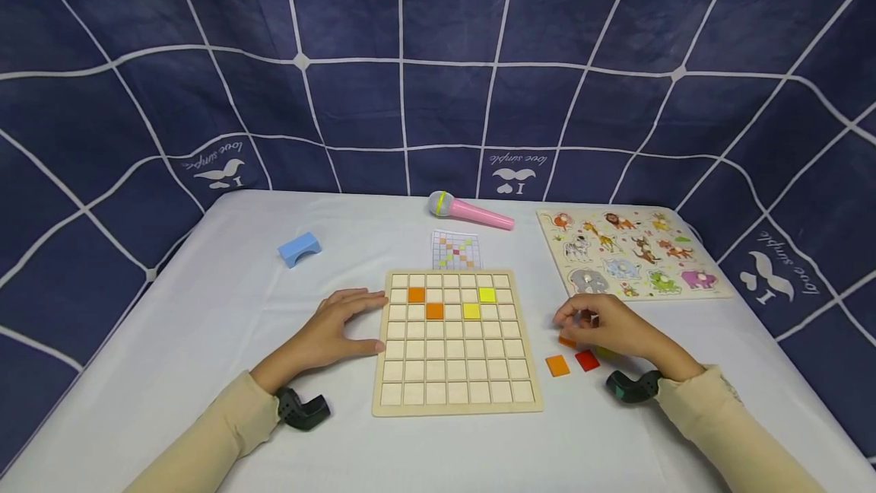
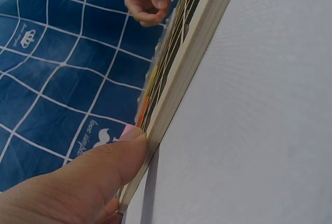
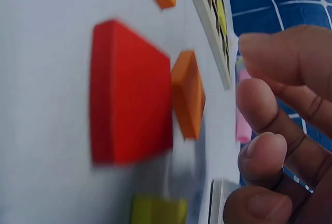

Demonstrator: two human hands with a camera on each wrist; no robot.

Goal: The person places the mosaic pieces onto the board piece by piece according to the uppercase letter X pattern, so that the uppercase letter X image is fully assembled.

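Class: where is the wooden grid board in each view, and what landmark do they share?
Head: wooden grid board, lower centre.
Left wrist: board, slanting from top right of centre to bottom left of centre.
Right wrist: board, top, right of centre.
Shared landmark: white-lined blue curtain.

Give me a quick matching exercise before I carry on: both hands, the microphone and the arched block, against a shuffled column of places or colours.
1. left hand
2. right hand
3. microphone
4. arched block

A. just beyond the pattern card
B. blue
C. by the loose tiles
D. at the grid board's left edge

Pairs: 1-D, 2-C, 3-A, 4-B
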